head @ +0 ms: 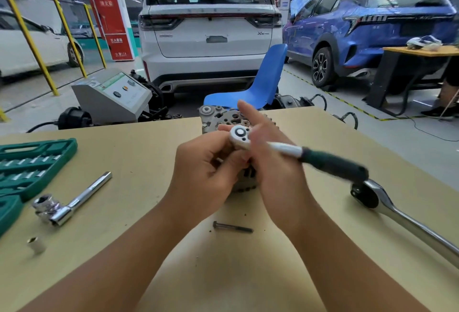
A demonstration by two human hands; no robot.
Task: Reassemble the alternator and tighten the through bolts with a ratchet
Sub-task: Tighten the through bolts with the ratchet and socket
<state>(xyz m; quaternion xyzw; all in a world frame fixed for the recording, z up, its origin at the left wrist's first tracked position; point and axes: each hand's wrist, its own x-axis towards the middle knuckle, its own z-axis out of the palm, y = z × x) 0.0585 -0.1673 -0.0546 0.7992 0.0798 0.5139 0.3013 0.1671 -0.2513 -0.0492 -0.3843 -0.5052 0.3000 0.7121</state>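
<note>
- Alternator [223, 118] upright on the desk [139, 152], straight ahead, mostly hidden behind both hands; only its far top edge and a dark strip of casing low between the hands showing.
- Ratchet [298, 150] set over the alternator: round head [239, 135] on top, presumably seated on a through bolt, though socket and bolt head hidden.
- Long axis of the ratchet running from the head out to the right and slightly toward the body, dark green grip free in the air, blurred as if in motion.
- Left hand [206, 162] nearer the head: fingers curled round it from the left, thumb against its side, holding it steady.
- Right hand [273, 162] just right of the head, mostly open: index finger straight and pointing up and away, the other fingers relaxed; appears to lie against the shaft rather than gripping it, exact contact unclear.
- Judgement: next swing depends on the right hand closing on the grip, which lies to its right, while the left keeps the head square on the bolt.
- Loose through bolt [233, 227] lying flat on the desk near the body, between the forearms, long axis left to right; likely still to be fitted.
- Larger chrome ratchet [397, 212] at right on the desk, just beside the green grip's end.
- Sliding T-bar with socket [69, 205], loose socket [36, 244] and green socket case [29, 165] at left, well apart from the work.
</note>
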